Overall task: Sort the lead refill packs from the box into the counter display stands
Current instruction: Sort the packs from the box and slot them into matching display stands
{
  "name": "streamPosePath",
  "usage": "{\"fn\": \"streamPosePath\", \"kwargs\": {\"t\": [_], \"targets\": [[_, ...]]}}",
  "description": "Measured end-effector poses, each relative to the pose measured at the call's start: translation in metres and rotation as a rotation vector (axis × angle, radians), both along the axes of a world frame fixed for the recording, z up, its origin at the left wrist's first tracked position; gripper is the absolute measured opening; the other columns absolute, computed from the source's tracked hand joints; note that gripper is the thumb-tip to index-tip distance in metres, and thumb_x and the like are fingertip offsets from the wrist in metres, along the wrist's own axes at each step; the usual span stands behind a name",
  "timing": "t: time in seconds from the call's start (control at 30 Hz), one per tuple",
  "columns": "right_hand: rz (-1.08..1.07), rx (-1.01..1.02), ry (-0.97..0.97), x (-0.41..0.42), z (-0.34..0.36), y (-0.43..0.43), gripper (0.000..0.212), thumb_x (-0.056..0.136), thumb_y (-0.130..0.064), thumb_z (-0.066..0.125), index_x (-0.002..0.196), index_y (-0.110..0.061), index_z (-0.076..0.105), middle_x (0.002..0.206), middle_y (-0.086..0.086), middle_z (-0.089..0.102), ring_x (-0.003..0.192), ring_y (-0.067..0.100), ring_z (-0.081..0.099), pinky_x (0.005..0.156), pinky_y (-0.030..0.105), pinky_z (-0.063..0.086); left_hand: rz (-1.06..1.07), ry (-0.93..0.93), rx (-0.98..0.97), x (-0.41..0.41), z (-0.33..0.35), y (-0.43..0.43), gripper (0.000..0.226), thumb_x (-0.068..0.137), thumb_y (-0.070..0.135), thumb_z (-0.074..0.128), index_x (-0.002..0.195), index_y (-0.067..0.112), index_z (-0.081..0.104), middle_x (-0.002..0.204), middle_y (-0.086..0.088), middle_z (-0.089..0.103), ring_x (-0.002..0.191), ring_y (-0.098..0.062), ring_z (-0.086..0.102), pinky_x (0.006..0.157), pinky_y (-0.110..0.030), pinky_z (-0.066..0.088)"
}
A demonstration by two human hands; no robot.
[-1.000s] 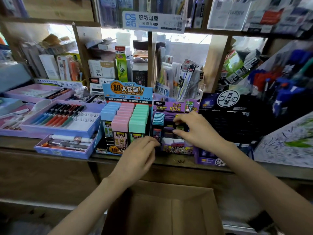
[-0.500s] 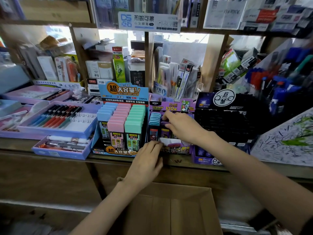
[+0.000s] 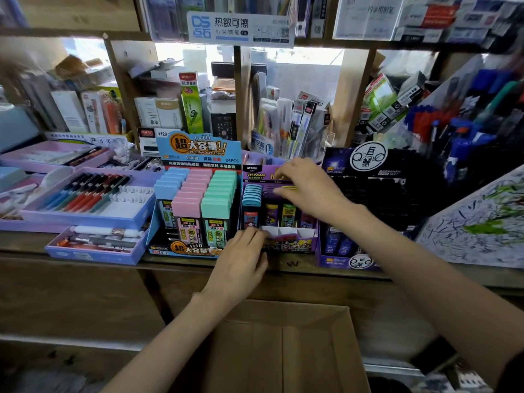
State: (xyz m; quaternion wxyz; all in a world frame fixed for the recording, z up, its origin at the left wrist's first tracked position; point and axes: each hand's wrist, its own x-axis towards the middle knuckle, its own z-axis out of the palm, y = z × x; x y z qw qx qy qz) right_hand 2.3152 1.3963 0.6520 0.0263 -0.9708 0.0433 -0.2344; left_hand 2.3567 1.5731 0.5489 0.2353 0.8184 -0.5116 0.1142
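Firstly, wooden bench (image 3: 295, 264), with brown cardboard box (image 3: 283, 350) below it. Purple cardboard display stand (image 3: 289, 245) sat at the bench front. Left hand (image 3: 241, 259) rested loose fingers on the stand's lip. Right hand (image 3: 307, 188) pinched a yellow-capped lead refill pack (image 3: 287, 189) over the stand's rows.

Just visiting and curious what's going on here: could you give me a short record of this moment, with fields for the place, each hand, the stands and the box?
Place: wooden shop counter crowded with stationery
Left hand: fingertips rest on the front left corner of the purple stand
Right hand: pinches a yellow-topped pack over the purple stand's rows
Neighbouring stand: blue stand with rows of blue, pink and green packs
Box: cardboard box, open, below the counter
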Motion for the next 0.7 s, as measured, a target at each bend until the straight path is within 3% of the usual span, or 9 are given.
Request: {"fn": "streamPosePath", "kwargs": {"t": [0.13, 0.3, 0.5, 0.7], "targets": [[0.084, 0.165, 0.058, -0.035, 0.031, -0.025, 0.021, 0.089, -0.025, 0.062, 0.108, -0.016, 0.064, 0.100, -0.001, 0.056, 0.092, 0.010, 0.048, 0.080, 0.023, 0.037, -0.032, -0.074, -0.039, -0.005, 0.010, -0.005, 0.033, 0.090, 0.013, 0.054, 0.123, 0.014, 0.052, 0.120, -0.001, 0.052, 0.107, -0.018, 0.051, 0.089, -0.028, 0.042], [-0.001, 0.140, 0.266, -0.053, 0.023, -0.048, 0.030, 0.086, -0.031, 0.066, 0.112, -0.017, 0.064, 0.111, 0.002, 0.061, 0.105, 0.017, 0.054, 0.093, 0.032, 0.041, -0.066, -0.052, -0.056, -0.008, 0.022, -0.026, 0.041, 0.092, 0.017, 0.051, 0.133, 0.014, 0.046, 0.135, -0.001, 0.047, 0.125, -0.016, 0.042, 0.103, -0.028, 0.034], [-0.062, 0.191, 0.151, -0.032, 0.007, -0.048, 0.030, 0.081, -0.040, 0.068, 0.101, -0.018, 0.066, 0.102, 0.002, 0.064, 0.097, 0.016, 0.054, 0.087, 0.038, 0.046, -0.035, -0.001, -0.027, -0.001, 0.027, -0.047, 0.047, 0.094, 0.019, 0.049, 0.139, 0.011, 0.039, 0.143, -0.002, 0.038, 0.132, -0.016, 0.034, 0.108, -0.030, 0.032], [-0.080, 0.152, 0.188, -0.025, -0.001, -0.052, 0.027, 0.087, -0.038, 0.062, 0.107, -0.021, 0.066, 0.111, 0.003, 0.061, 0.109, 0.024, 0.044, 0.096, 0.043, 0.039, -0.021, 0.061, -0.076, -0.008, 0.023, -0.051, 0.046, 0.092, 0.019, 0.052, 0.137, 0.013, 0.041, 0.141, -0.001, 0.041, 0.130, -0.015, 0.037, 0.105, -0.029, 0.034]]}}
